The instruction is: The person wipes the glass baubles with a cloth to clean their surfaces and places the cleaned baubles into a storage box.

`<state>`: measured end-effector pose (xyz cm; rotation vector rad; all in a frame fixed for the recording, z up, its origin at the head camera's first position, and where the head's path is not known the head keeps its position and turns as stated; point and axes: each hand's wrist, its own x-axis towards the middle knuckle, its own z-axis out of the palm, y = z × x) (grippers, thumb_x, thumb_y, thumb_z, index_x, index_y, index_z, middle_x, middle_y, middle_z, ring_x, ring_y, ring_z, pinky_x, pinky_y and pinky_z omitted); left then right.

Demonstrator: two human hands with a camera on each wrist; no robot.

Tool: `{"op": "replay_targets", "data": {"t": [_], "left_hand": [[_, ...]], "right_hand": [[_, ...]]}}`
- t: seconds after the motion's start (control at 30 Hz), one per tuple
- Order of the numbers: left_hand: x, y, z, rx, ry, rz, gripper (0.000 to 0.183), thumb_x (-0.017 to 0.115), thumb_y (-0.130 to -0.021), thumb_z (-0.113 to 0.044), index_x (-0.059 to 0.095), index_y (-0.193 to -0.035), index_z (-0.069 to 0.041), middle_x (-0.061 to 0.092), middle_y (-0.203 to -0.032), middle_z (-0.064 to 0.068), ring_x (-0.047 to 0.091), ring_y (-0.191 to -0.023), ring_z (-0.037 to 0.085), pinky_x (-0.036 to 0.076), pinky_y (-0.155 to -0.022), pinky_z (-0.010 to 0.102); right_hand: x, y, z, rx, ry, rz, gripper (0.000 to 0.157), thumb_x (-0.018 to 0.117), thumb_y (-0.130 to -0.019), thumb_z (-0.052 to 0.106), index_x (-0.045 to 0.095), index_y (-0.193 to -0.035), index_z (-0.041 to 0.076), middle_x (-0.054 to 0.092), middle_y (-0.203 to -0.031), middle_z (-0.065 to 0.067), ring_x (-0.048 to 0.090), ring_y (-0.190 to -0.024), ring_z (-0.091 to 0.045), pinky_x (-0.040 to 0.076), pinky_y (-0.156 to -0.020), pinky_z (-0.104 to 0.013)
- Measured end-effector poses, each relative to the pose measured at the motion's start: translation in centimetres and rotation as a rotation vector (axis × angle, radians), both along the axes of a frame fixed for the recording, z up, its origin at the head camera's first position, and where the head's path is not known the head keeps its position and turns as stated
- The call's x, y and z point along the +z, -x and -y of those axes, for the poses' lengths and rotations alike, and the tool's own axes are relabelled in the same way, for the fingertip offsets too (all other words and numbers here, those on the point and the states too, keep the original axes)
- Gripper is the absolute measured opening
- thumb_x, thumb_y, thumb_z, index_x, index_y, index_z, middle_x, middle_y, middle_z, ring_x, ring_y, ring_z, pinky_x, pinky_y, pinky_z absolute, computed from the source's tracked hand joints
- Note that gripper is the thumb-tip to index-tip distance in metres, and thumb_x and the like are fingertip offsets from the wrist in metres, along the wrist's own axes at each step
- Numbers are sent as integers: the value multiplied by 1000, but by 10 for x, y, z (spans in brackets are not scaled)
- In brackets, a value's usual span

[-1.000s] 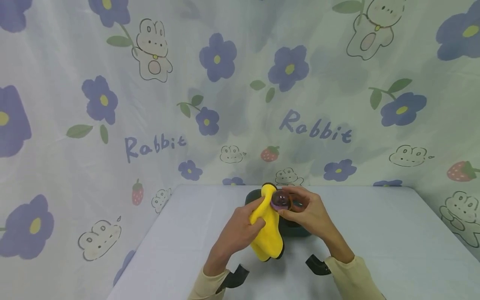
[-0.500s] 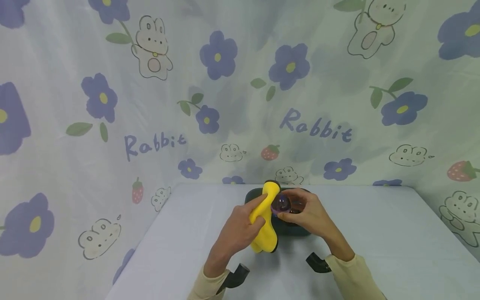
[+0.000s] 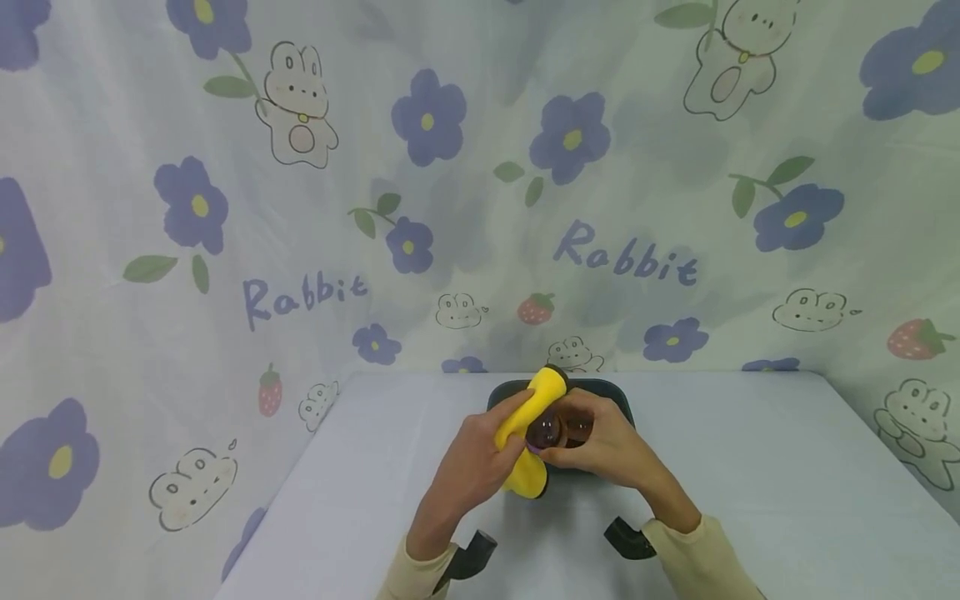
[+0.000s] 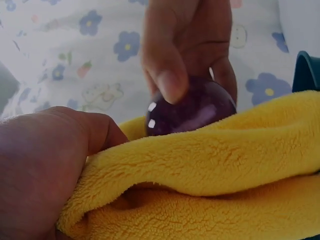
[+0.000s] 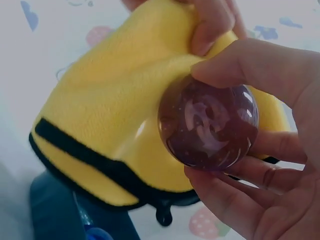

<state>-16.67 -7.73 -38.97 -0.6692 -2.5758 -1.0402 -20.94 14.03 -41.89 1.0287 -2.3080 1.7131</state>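
Observation:
A glossy, see-through purple ball (image 5: 207,122) is held by my right hand (image 3: 600,437), thumb on one side and fingers on the other. My left hand (image 3: 474,458) grips a fluffy yellow cloth (image 4: 200,160) with dark edging and a small hanging loop. The cloth lies against the ball's far side in the right wrist view. In the left wrist view, a fold of it covers the ball's lower part. Both hands are over the near side of a dark green container (image 3: 618,400), which they partly hide.
Inside the container, a blue round thing (image 5: 97,233) shows in the right wrist view. The white table (image 3: 720,467) reaches back to a curtain (image 3: 480,208) printed with flowers and rabbits. A black curved piece sits at each sleeve.
The right hand and ball have moved down and slightly left, closer to the cloth. The cloth's top has swung right, and its lower end has drawn up. The head view has shifted slightly.

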Motion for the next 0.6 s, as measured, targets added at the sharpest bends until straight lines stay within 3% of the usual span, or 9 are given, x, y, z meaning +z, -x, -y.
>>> {"op": "replay_targets", "data": {"t": [0.17,0.3,0.6], "left_hand": [[-3,5,4,-24,-23,28,53,57,-94,-7,58,-146,-15,67,-95,3,55,-67,7,50,-62,22],[-6,8,7,-51,-42,61,53,57,-95,-9,55,-148,-15,66,-93,0,58,-72,9,52,-66,23],[-5,8,6,-42,-32,133,51,56,-95,-14,53,-146,-11,68,-94,1,60,-73,9,53,-67,23]], "right_hand": [[3,-3,0,36,36,2,52,88,-79,15,70,-127,13,67,-115,-8,74,-96,-16,62,-82,-29],[4,-4,0,50,73,14,51,87,-79,12,70,-127,12,67,-118,-10,74,-100,-18,63,-83,-31],[5,-4,1,6,146,-22,51,86,-79,7,69,-126,13,68,-120,-12,74,-102,-16,63,-83,-31]]}}
